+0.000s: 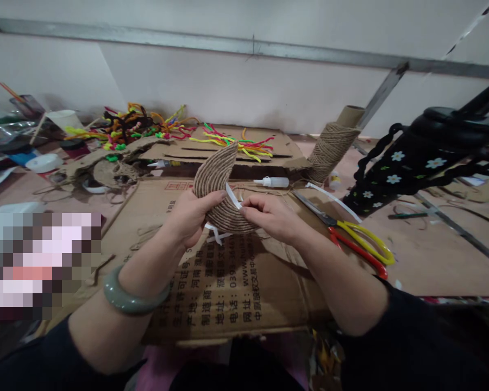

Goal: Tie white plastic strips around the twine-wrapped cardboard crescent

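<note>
A crescent-shaped piece [214, 176] covered in rows of brown twine is held up over the cardboard. My left hand [189, 214] grips its left side, thumb on the front face. My right hand [271, 214] pinches a narrow white strip [233, 196] against the inner curve of the crescent, near its lower right part. Below the crescent, more white strip ends [218, 234] stick out. Parts of the fingers behind the crescent are hidden.
Under my hands lies printed cardboard [155, 260]. Scissors [338, 225], a small glue bottle [273, 182] and a twine spool [332, 149] are close by. A black flowered tumbler [415, 157] stands right. Colourful pipe cleaners [138, 125] lie back left; a metal rail [212, 45] crosses the wall.
</note>
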Action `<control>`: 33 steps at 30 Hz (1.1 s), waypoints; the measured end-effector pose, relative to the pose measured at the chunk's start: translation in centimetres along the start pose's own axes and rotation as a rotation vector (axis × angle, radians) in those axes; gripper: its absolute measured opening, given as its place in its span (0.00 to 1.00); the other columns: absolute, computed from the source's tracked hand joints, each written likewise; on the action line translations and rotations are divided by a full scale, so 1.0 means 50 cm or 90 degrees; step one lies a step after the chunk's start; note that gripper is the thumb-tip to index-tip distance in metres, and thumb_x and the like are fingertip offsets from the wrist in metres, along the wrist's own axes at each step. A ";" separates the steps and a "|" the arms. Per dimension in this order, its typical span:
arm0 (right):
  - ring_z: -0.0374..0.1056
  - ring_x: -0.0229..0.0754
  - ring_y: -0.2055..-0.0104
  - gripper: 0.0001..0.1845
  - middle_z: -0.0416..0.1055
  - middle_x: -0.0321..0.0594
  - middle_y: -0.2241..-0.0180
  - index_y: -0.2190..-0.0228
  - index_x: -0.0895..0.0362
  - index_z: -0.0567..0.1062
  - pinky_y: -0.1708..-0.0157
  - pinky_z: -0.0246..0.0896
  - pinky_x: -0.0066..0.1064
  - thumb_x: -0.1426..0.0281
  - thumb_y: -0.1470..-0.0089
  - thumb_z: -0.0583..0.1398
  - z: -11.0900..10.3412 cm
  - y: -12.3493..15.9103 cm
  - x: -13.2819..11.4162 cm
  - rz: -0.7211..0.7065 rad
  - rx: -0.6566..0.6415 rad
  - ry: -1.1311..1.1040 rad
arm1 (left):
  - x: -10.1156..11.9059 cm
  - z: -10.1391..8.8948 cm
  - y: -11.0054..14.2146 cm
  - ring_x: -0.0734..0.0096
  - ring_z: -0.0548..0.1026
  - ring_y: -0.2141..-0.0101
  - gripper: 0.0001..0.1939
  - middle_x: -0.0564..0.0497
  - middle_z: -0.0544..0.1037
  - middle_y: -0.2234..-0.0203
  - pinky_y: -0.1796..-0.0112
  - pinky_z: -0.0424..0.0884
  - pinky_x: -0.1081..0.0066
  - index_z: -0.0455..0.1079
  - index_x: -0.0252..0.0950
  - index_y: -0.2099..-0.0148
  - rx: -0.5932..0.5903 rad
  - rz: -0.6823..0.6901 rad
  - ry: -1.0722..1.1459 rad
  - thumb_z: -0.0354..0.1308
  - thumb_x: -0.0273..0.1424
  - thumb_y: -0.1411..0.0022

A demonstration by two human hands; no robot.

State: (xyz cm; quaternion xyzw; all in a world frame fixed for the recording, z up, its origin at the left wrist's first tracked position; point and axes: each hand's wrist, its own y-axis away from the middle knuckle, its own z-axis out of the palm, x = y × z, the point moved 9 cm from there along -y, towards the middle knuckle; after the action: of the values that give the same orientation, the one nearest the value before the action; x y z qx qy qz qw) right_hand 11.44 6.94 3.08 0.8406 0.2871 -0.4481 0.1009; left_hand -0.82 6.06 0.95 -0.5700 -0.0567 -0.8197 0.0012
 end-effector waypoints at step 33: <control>0.65 0.35 0.70 0.12 0.70 0.33 0.70 0.69 0.55 0.71 0.67 0.64 0.30 0.67 0.60 0.63 -0.068 0.001 0.050 -0.017 0.297 -0.489 | 0.042 -0.059 -0.012 0.77 0.73 0.75 0.10 0.55 0.74 0.79 0.74 0.67 0.77 0.72 0.35 0.71 0.143 0.093 0.092 0.62 0.37 0.49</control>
State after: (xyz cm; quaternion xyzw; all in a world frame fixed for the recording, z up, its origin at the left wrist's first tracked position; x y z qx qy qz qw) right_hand 14.91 9.34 3.03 0.6096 0.1313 -0.7818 0.0023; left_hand -4.34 6.50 1.86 -0.5085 -0.1064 -0.8447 0.1287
